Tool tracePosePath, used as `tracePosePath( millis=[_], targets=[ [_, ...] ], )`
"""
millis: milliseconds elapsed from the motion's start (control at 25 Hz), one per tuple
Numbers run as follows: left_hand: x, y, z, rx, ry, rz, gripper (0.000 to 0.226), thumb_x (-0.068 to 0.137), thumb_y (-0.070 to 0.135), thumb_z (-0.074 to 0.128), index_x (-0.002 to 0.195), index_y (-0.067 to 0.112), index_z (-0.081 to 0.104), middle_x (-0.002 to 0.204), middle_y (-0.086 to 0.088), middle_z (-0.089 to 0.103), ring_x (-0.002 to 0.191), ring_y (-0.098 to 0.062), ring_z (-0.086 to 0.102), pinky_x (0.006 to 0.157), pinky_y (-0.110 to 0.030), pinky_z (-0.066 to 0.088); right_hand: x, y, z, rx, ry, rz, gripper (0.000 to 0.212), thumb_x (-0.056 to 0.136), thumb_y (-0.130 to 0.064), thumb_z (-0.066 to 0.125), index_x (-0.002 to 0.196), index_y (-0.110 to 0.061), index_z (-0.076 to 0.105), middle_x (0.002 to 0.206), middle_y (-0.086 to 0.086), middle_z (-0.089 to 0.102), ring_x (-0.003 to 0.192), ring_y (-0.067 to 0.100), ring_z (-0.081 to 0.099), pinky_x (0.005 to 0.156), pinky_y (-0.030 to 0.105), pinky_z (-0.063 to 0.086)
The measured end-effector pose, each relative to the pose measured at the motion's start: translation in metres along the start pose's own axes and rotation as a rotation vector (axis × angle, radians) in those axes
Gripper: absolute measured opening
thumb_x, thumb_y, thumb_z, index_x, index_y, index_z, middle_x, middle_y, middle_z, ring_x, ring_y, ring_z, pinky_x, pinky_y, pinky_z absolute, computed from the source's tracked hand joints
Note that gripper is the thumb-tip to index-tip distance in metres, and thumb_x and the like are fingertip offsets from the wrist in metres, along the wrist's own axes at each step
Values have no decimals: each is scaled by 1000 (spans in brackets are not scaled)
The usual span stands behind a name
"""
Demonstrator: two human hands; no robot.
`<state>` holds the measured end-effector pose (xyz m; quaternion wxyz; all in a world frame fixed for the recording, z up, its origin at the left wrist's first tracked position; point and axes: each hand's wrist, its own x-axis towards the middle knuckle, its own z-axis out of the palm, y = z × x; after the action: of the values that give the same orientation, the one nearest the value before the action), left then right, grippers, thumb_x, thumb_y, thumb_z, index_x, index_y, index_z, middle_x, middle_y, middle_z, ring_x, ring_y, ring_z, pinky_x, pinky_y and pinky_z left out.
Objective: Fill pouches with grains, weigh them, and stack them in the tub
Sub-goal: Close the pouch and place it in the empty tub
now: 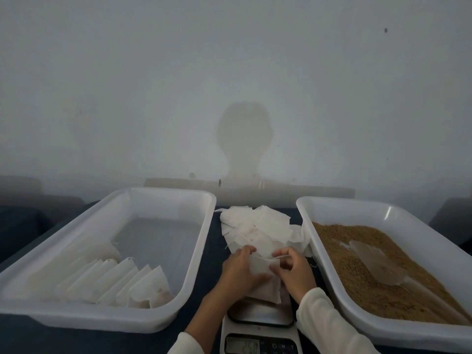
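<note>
1. Head view: the left hand (pixel 241 272) and the right hand (pixel 293 269) together hold one white thin fabric pouch (pixel 258 268) above the white digital kitchen scale (pixel 260 330).
2. The grip of the left hand is curled round the pouch's left edge; the right hand pinches its upper right edge, near the string.
3. Just behind the hands, a loose pile of empty white pouches (pixel 255 227) lies on the dark blue surface (pixel 204 277).
4. The white plastic tub on the left (pixel 163 198) holds a row of filled pouches (pixel 122 284), which lean on each other.
5. The white plastic tub on the right (pixel 357 203) holds brown grains (pixel 339 256) and a clear plastic scoop (pixel 375 261).
</note>
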<state>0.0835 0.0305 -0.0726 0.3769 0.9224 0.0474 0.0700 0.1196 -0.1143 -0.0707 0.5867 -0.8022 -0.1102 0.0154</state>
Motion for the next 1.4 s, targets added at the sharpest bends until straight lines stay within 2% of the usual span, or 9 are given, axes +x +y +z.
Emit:
tracePosePath(
  millis=[80, 320, 600, 760, 880, 1000, 1200, 1280, 1400],
  targets=[
    [-2, 6, 0, -23, 44, -2, 63, 79, 41, 71, 132, 24, 42, 129, 7, 52, 117, -13, 50, 97, -22, 40, -4, -12, -1, 14, 8, -81, 21, 79, -1, 70, 87, -17, 60, 87, 3, 68, 87, 15, 65, 72, 16, 47],
    [-15, 32, -26, -157, 391, 21, 18, 85, 40, 65, 91, 28, 53, 77, 14, 57, 64, 4, 52, 57, -5, 39, -3, -68, 5, 90, -17, -275, 20, 79, -3, 71, 84, -21, 62, 84, -5, 69, 82, 6, 65, 72, 15, 51],
    [-16, 4, -130, -69, 588, -51, 16, 81, 28, 70, 78, 20, 57, 67, 6, 57, 62, -12, 53, 54, -23, 37, 11, -112, 67, 104, -184, -287, 17, 87, -7, 64, 96, -20, 56, 91, -5, 65, 83, 3, 61, 71, 11, 47],
    [-15, -55, -186, -77, 563, -149, 16, 80, 19, 72, 73, 17, 58, 66, 0, 59, 63, -19, 53, 59, -28, 37, 6, -110, 108, -13, -411, -236, 16, 90, -6, 59, 102, -16, 54, 100, 3, 68, 89, 12, 63, 84, 23, 51],
    [-15, -102, -209, -24, 507, -269, 17, 81, 19, 72, 72, 17, 56, 70, -4, 60, 68, -22, 55, 64, -30, 39, 0, -106, 134, -271, -333, -370, 12, 91, -11, 56, 98, -20, 60, 99, -7, 68, 95, 8, 63, 97, 26, 46],
    [-18, -142, -226, 44, 492, -353, 23, 83, 17, 69, 71, 18, 50, 68, -5, 53, 70, -24, 52, 60, -29, 36, -5, -103, 150, -511, -308, -487, 14, 93, -17, 51, 100, -26, 59, 103, -15, 65, 101, 6, 59, 111, 30, 22],
    [-23, -172, -233, 189, 333, -518, 12, 83, 10, 62, 76, 15, 53, 73, -5, 54, 64, -25, 51, 47, -23, 39, -4, -101, 158, -676, -295, -512, 17, 94, -16, 46, 97, -27, 59, 105, -11, 60, 105, 12, 54, 114, 36, 9],
    [-24, -171, -232, 332, 224, -593, 11, 78, 7, 58, 72, 13, 50, 73, -5, 55, 69, -24, 52, 56, -23, 41, -4, -100, 157, -679, -303, -511, 17, 95, -18, 45, 95, -27, 59, 103, -11, 60, 105, 11, 54, 114, 35, 8],
    [-22, -171, -235, 420, 174, -654, 19, 79, 11, 62, 98, 11, 56, 101, -9, 60, 96, -25, 58, 79, -30, 47, -2, -98, 153, -631, -342, -521, 14, 96, -21, 46, 96, -27, 59, 104, -12, 61, 105, 9, 54, 114, 32, 8]
  ],
)
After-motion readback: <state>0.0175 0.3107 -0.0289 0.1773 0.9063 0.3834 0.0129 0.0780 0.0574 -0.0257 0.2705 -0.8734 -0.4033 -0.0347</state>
